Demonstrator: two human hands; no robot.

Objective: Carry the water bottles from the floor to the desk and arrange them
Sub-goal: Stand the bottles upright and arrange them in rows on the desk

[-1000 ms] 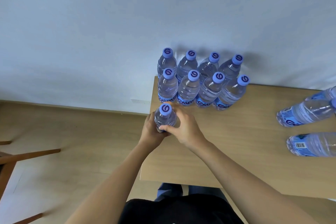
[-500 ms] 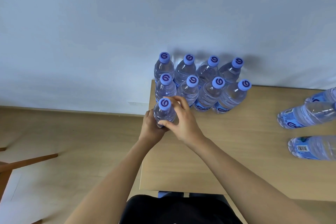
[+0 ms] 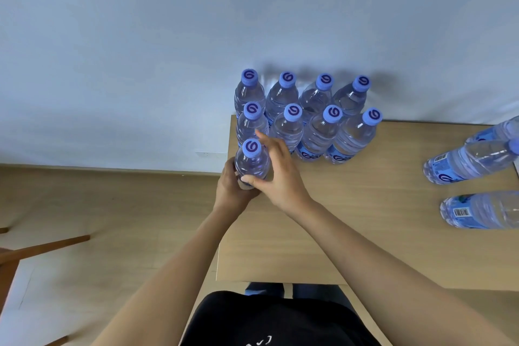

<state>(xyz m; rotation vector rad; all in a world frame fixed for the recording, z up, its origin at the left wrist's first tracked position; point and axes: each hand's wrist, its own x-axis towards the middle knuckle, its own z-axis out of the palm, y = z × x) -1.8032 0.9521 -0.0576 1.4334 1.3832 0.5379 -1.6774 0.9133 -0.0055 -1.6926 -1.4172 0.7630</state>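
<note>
Both hands wrap one upright bottle (image 3: 252,161) at the tabletop's (image 3: 351,222) far left corner: the left hand (image 3: 234,187) grips its base, the right hand (image 3: 276,170) its right side, fingers loosely spread. Eight bottles (image 3: 306,115) stand just behind in two rows. Three more (image 3: 471,163) lie at far right.

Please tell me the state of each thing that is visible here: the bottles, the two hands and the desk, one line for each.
Held bottle: upright, capped, at the desk's left edge, gripped by both hands.
Eight bottles in two rows: upright, capped, by the wall.
Bottles on the right: lying on their sides.
Left hand: closed around the held bottle's base.
Right hand: on the bottle's side, fingers partly spread.
Desk: bare in the middle.
</note>
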